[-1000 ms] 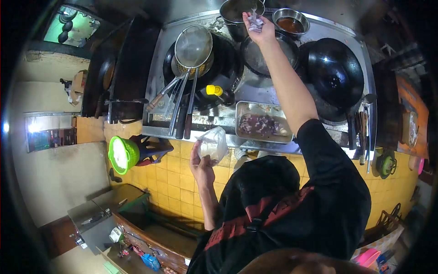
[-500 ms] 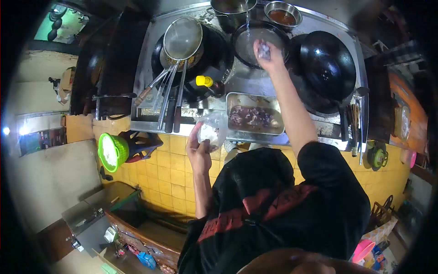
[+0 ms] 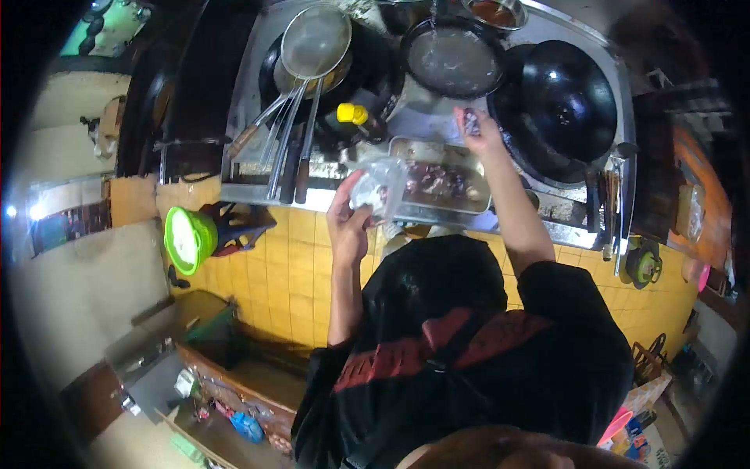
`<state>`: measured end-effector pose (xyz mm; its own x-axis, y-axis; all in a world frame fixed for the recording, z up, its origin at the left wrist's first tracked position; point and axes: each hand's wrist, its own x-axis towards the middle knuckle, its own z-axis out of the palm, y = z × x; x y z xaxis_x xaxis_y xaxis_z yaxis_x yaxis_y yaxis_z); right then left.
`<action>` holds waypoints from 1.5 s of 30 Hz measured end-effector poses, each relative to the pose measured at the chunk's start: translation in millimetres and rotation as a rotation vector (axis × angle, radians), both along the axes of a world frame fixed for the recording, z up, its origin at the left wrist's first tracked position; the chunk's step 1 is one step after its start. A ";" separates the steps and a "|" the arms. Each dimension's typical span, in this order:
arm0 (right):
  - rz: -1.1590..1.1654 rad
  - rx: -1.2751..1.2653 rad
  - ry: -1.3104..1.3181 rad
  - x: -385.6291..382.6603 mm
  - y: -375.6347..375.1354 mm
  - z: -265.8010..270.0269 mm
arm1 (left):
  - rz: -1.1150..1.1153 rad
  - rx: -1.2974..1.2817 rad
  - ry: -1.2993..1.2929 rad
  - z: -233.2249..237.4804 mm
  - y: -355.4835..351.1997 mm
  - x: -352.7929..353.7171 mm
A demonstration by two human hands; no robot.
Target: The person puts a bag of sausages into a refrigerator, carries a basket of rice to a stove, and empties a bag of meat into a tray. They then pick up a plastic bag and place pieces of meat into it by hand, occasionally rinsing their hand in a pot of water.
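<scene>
The steel counter (image 3: 426,121) spans the far side, with a black wok (image 3: 570,102) at its right and a second wok (image 3: 379,74) at its left, where a strainer (image 3: 316,39) lies on top. Between the woks sits a pan (image 3: 453,59). Nearer the front edge, the tray (image 3: 445,150) holds scattered purple pieces. The left hand (image 3: 349,223) pinches a clear bag (image 3: 383,187) between thumb and fingers, in front of the tray's left end and overlapping it in view. The right hand (image 3: 484,134), fingers curled, grips some purple-and-white bits (image 3: 471,122) above the tray's far right corner, between tray and pan. A yellow-capped bottle (image 3: 358,116) stands left of the tray.
</scene>
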<state>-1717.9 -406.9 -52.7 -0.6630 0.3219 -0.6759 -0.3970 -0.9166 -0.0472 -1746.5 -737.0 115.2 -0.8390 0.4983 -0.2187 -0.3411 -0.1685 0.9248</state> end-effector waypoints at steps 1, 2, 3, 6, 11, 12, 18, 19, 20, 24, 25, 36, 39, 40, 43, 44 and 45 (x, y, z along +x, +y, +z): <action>0.056 -0.105 0.071 2.1 10.5 -20.5 | 0.008 0.042 -0.007 -7.0 -0.9 -1.8; 0.068 -0.116 0.069 4.2 7.8 -23.8 | 0.000 0.052 -0.013 5.3 3.1 0.1; 0.030 -0.067 0.031 4.2 7.9 -25.6 | -0.017 0.040 -0.001 3.4 1.6 -2.4; 0.008 -0.067 0.006 10.9 1.7 -10.2 | -0.046 0.031 0.007 -0.9 1.2 -5.1; 0.010 -0.016 0.023 19.3 -3.4 8.1 | -0.101 0.018 0.048 1.9 4.5 -7.1; 0.014 -0.016 0.020 21.8 -3.7 10.4 | -0.111 -0.001 0.056 3.1 6.4 -5.7; -0.008 -0.001 0.101 36.0 3.5 10.8 | -0.128 -0.022 0.083 2.0 13.9 -2.1; -0.016 -0.016 0.098 36.9 2.7 13.6 | -0.131 -0.011 0.050 2.3 14.4 -1.4; -0.023 -0.035 0.094 37.6 1.1 15.8 | -0.133 -0.002 0.016 2.7 14.7 -0.9; -0.059 -0.048 0.068 40.1 4.3 19.7 | -0.129 -0.037 0.005 -3.0 13.9 -1.5; -0.060 -0.047 0.067 39.8 5.6 17.7 | -0.129 -0.036 0.005 -2.9 14.8 -1.8; 0.358 0.213 0.131 53.0 -27.4 100.8 | -0.226 -0.078 0.116 -15.3 29.1 -7.6; 0.561 0.216 0.149 52.0 -68.4 141.4 | -0.308 -0.070 0.042 -11.7 38.2 -6.4; 0.699 0.312 0.137 49.3 -78.9 140.0 | -0.314 -0.066 0.039 -13.2 40.2 -4.7; 0.723 0.171 -0.021 33.7 -124.4 144.7 | -0.375 -0.012 0.148 -22.2 44.6 3.0; 0.727 0.218 -0.127 29.4 -137.7 135.0 | -0.382 -0.011 0.147 -21.3 43.6 6.8; 0.907 0.161 -0.133 28.6 -142.9 128.3 | -0.395 -0.025 0.145 -19.3 41.3 10.6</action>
<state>-1689.3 -549.8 75.6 -0.6277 -0.1846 -0.7563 0.4855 -0.8522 -0.1949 -1735.9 -695.8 95.9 -0.6075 0.7838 -0.1289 -0.2414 -0.0275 0.9700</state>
